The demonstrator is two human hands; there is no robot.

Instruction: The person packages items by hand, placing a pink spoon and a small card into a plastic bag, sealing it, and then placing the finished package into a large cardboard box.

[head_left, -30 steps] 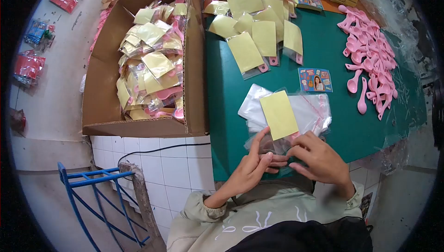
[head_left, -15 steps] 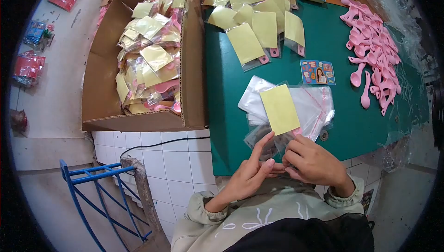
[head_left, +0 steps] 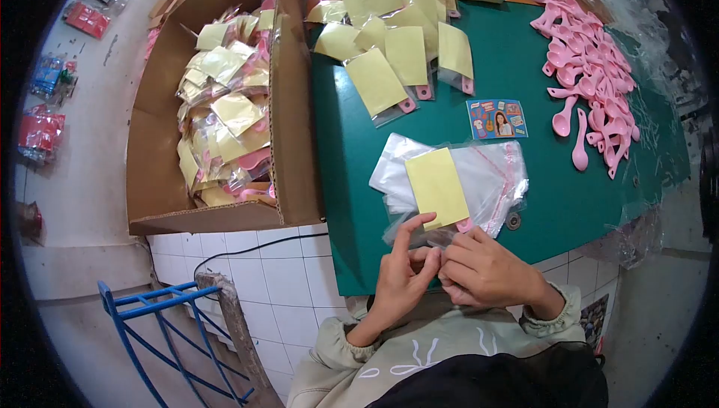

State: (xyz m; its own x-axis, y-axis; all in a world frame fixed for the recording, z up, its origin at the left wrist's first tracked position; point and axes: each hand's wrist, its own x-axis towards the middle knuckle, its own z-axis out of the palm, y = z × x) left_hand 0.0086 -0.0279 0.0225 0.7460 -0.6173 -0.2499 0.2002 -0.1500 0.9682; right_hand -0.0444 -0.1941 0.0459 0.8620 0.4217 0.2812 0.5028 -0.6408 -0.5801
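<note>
A clear plastic bag (head_left: pixel 419 239) with a yellow card (head_left: pixel 439 192) and a pink spoon (head_left: pixel 465 225) lies over a stack of clear bags (head_left: pixel 487 176) at the table's near edge. My left hand (head_left: pixel 404 277) pinches the bag's near end between thumb and curled fingers, its index finger stretched onto the card's lower edge. Close beside it, my right hand (head_left: pixel 487 267) has its fingers closed on the same end of the bag, just below the spoon's handle. Most of the spoon is hidden under the card.
A printed card (head_left: pixel 497 119) lies beyond the bags. Pink spoons (head_left: pixel 588 71) are heaped at right, packed bags (head_left: pixel 404 56) at the back. Left of the green table (head_left: pixel 359 258) stands a cardboard box (head_left: pixel 296 108) of packed bags. A blue metal rack (head_left: pixel 161 299) is at lower left.
The view has shifted slightly, moving the scene left. My left thumb and fingers have drawn together at the bag's near end; my right hand stays closed there.
</note>
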